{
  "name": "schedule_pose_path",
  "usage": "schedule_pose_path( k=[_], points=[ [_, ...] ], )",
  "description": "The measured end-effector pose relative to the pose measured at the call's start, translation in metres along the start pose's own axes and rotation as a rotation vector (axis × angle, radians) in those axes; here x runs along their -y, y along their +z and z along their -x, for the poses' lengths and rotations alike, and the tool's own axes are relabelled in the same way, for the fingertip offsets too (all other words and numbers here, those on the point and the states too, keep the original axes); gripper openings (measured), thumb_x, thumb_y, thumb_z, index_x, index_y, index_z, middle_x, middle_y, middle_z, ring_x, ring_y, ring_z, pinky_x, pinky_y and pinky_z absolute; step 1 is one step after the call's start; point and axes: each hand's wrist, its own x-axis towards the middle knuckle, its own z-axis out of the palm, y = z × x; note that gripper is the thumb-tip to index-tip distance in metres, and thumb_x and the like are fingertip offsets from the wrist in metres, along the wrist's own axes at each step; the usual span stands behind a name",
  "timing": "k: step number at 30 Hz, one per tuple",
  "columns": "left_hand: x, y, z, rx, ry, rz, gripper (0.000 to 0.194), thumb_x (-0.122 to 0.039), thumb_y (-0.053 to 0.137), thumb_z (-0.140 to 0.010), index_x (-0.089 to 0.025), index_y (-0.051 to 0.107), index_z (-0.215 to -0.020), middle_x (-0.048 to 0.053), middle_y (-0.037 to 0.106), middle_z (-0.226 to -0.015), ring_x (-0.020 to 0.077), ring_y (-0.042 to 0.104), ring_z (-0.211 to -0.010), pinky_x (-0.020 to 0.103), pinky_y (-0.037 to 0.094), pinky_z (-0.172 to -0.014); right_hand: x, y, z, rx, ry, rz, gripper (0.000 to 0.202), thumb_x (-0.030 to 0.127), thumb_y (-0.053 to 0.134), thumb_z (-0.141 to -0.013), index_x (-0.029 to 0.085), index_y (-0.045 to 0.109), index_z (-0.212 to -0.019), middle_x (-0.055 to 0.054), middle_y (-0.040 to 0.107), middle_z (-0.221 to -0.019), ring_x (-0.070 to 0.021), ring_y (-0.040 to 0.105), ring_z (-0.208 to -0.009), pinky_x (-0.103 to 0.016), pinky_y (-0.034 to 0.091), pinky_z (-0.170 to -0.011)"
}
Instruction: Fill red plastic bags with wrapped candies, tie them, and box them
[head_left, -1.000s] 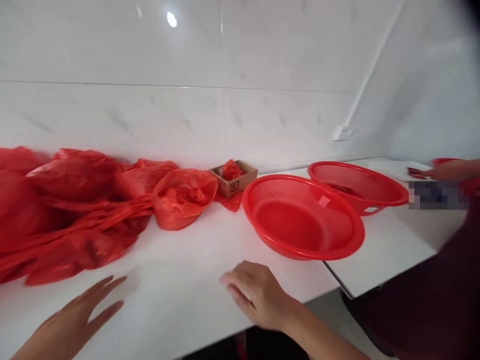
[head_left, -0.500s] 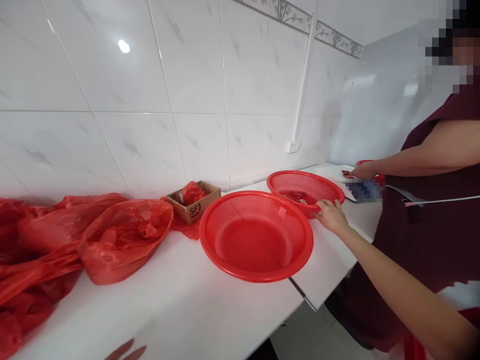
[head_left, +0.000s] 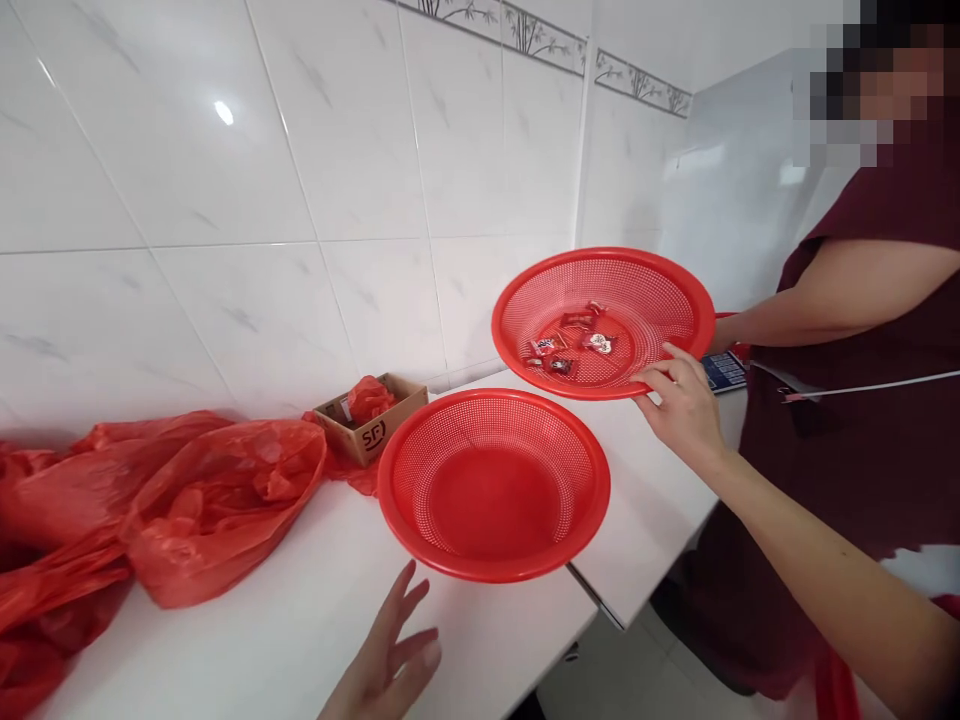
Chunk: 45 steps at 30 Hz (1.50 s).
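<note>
My right hand [head_left: 684, 405] grips the near rim of a red perforated plastic basket [head_left: 660, 270], which is lifted off the table and tilted toward me. Inside it lie several small wrapped candies [head_left: 577, 322] in red and dark wrappers, gathered toward its left side. Below and to the left, a second red basket [head_left: 491, 500] rests on the white table with nothing in it. My left hand [head_left: 394, 655] is in front of that second basket, fingers apart and holding nothing; a small gap separates its fingertips from the rim.
Red plastic bags [head_left: 225, 500] are heaped along the left of the white table [head_left: 270, 640]. A cardboard box [head_left: 397, 410] with a red bag in it stands by the tiled wall. At the right a co-worker [head_left: 832, 400] stands beside the table, near a blue printed item [head_left: 724, 372].
My right hand has raised the basket of candies off the table and tilted it. My left hand has come up from the bottom edge toward the second basket. The view has shifted slightly.
</note>
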Motion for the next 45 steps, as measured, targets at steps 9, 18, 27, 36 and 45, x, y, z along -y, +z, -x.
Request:
schedule_pose_path(
  k=[9, 18, 27, 36, 45],
  points=[
    [-0.059, 0.059, -0.067, 0.206, 0.092, -0.176, 0.076, -0.039, 0.054, -0.087, -0.025, 0.021, -0.154, 0.007, 0.023, -0.16, 0.0302, 0.041, -0.135, 0.043, 0.035, -0.108, 0.11, -0.069, -0.011, 0.007, -0.077, -0.314, 0.024, 0.008, 0.056, -0.08, 0.024, 0.067, -0.093, -0.005, 0.063, -0.095, -0.0304, 0.051, -0.125, -0.053, 0.045, -0.102],
    [-0.002, 0.008, -0.018, 0.091, 0.126, -0.161, 0.045, -0.058, 0.06, -0.076, -0.025, 0.07, -0.104, 0.01, 0.068, -0.112, 0.034, 0.053, -0.12, 0.048, 0.044, -0.101, 0.199, -0.09, -0.001, 0.282, 0.127, -0.838, 0.02, 0.011, 0.06, -0.082, 0.029, 0.063, -0.092, -0.003, 0.064, -0.09, -0.0269, 0.057, -0.117, -0.047, 0.051, -0.096],
    [0.016, -0.073, 0.019, -0.077, -0.004, -0.105, 0.035, -0.053, 0.055, -0.082, -0.019, 0.064, -0.081, 0.003, 0.062, -0.079, 0.0197, 0.057, -0.079, 0.035, 0.048, -0.079, 0.208, -0.053, 0.035, 0.404, 0.031, -0.634, 0.017, 0.015, 0.054, -0.084, 0.027, 0.063, -0.092, -0.005, 0.064, -0.094, -0.0274, 0.053, -0.122, -0.042, 0.054, -0.087],
    [0.017, -0.128, 0.002, -0.692, 0.333, -0.569, 0.027, -0.039, 0.051, -0.086, -0.022, 0.069, -0.096, 0.007, 0.063, -0.096, 0.0229, 0.06, -0.086, 0.035, 0.05, -0.074, 0.2, -0.036, 0.045, 0.595, -0.133, -0.226, 0.041, 0.052, 0.064, -0.074, 0.031, 0.069, -0.11, -0.014, 0.064, -0.122, -0.0362, 0.067, -0.096, -0.04, 0.053, -0.049],
    [0.038, -0.167, -0.034, -1.193, 0.542, -0.99, 0.028, -0.029, 0.059, -0.084, -0.02, 0.063, -0.111, 0.017, 0.023, -0.152, 0.039, 0.015, -0.143, 0.059, 0.019, -0.111, 0.331, 0.007, -0.068, 0.825, -0.145, -0.667, 0.021, 0.032, 0.049, -0.092, 0.028, 0.067, -0.104, -0.005, 0.066, -0.108, -0.0221, 0.064, -0.096, -0.036, 0.05, -0.078]
  ],
)
